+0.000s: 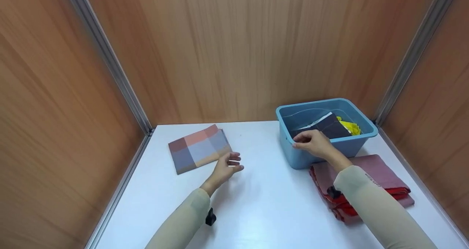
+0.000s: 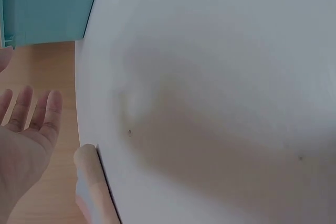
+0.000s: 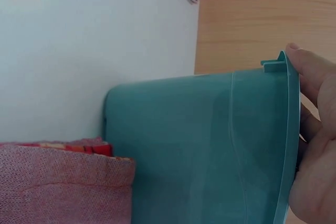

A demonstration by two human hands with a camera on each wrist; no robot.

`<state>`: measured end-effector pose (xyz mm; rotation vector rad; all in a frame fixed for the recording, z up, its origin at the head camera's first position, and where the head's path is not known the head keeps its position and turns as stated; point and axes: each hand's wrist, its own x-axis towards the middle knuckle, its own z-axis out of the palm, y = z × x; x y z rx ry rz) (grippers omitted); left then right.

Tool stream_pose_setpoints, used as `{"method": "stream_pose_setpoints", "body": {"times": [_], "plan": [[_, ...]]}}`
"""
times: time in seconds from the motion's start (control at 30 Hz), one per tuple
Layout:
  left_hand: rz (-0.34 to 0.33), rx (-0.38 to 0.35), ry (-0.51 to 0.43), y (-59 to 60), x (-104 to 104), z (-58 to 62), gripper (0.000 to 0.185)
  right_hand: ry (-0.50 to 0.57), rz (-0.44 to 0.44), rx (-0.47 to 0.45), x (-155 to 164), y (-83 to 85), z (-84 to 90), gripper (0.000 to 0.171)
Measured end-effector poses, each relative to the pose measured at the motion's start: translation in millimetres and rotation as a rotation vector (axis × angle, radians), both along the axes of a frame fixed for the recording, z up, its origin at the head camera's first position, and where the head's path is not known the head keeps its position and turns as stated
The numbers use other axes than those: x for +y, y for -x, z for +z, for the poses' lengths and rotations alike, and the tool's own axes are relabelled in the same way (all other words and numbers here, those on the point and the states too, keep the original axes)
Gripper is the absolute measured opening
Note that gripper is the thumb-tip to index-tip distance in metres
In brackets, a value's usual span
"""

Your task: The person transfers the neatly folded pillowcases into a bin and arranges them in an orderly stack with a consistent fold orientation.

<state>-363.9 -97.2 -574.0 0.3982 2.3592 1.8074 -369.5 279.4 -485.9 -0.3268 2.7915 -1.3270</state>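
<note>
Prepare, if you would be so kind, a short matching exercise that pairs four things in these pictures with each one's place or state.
Things
1. flat folded cloth with multicoloured checks
2. folded pink cloth with red edging
3. crumpled bright yellow item
4. bare left hand

Places or states
A. inside the blue rectangular plastic bin
B. lying on the left part of the white table
C. holding nothing
D. partly hidden by the beige right sleeve in the head view

Pairs: 1-B, 2-D, 3-A, 4-C
</note>
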Motion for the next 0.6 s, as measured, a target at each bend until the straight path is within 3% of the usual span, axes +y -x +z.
{"method": "stream_pose_setpoints", "body": {"times": [0.23,0.6], "plan": [[0.028,0.018,0.008,-3.1,-14.8,-6.0,0.05,0.004,0.01,-0.001,1.3,-0.3,-1.4,0.028],[0.093,0.068,0.1,4.3,-52.0,-13.7,0.045,0.002,-0.012,0.002,0.2,-0.6,-1.4,0.025]]}}
